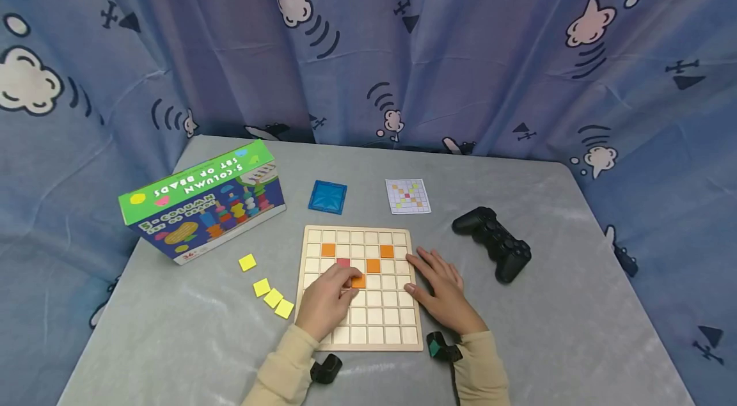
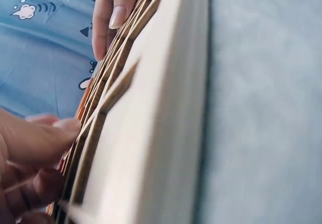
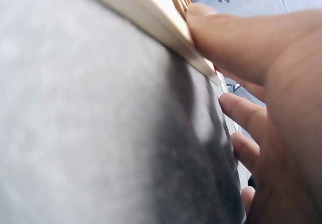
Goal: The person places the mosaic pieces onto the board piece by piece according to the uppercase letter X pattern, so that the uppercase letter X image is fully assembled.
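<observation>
A light wooden grid board (image 1: 391, 334) lies flat on the table. My left hand (image 1: 326, 304) reaches over its left half, index finger and thumb bent around an orange square tile (image 1: 359, 282) at a cell near the middle. Other orange tiles (image 1: 373, 266) sit in cells farther up, and a red tile (image 1: 343, 262) is partly covered by the left fingers. At the board's right edge rests my right hand (image 1: 444, 294), fingers spread and thumb on the rim. In the right wrist view, the right thumb (image 3: 231, 40) touches the board's side (image 3: 166, 32).
Several yellow tiles (image 1: 261, 287) lie left of the board. Behind it are a blue square packet (image 1: 327, 197) and a printed pattern card (image 1: 408, 196). A green and blue toy box (image 1: 207, 204) stands at the back left; a black game controller (image 1: 494, 243) lies to the right.
</observation>
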`<control>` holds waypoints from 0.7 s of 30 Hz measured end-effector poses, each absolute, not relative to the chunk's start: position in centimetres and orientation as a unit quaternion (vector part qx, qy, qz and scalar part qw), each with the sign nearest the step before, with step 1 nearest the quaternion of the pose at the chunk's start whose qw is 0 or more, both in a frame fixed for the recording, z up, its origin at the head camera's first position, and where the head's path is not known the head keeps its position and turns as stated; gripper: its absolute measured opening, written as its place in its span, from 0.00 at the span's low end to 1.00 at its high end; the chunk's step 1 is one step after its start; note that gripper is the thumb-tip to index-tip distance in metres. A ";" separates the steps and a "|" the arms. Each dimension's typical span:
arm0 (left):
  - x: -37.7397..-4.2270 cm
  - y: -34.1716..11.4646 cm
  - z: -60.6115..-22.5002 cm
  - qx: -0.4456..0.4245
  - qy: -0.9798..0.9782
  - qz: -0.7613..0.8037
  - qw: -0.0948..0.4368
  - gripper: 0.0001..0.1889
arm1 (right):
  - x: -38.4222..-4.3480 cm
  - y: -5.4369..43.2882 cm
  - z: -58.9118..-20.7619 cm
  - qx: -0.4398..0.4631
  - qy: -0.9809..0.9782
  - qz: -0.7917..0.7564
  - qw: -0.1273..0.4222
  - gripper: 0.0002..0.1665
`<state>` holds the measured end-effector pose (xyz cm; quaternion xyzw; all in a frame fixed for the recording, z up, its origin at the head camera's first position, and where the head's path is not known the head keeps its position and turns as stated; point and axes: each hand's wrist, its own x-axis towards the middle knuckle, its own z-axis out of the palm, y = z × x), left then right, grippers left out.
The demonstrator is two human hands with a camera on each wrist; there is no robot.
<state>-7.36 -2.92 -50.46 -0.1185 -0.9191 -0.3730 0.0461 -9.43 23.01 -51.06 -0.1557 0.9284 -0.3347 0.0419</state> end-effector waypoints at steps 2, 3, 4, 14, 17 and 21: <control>-7.2 -3.3 -50.0 -0.118 -0.912 -0.389 0.053 0.12 | -9.4 23.1 -51.0 -0.156 0.928 -0.336 0.037 0.36; -7.0 -3.7 -49.7 -0.113 -0.908 -0.398 0.063 0.12 | -9.4 23.2 -51.0 -0.156 0.928 -0.336 0.037 0.35; -6.9 -4.2 -49.4 -0.105 -0.904 -0.407 0.077 0.11 | -9.4 23.3 -51.0 -0.157 0.928 -0.336 0.037 0.35; -6.8 -14.1 -49.2 0.025 -0.909 -0.340 0.240 0.12 | -9.1 23.6 -51.0 -0.157 0.927 -0.339 0.036 0.35; -7.2 -16.1 -50.1 0.076 -0.902 -0.366 0.215 0.10 | -9.2 23.6 -51.0 -0.158 0.927 -0.337 0.039 0.36; -7.4 -17.4 -51.2 0.104 -0.895 -0.392 0.184 0.10 | -9.4 23.3 -51.0 -0.161 0.925 -0.343 0.043 0.36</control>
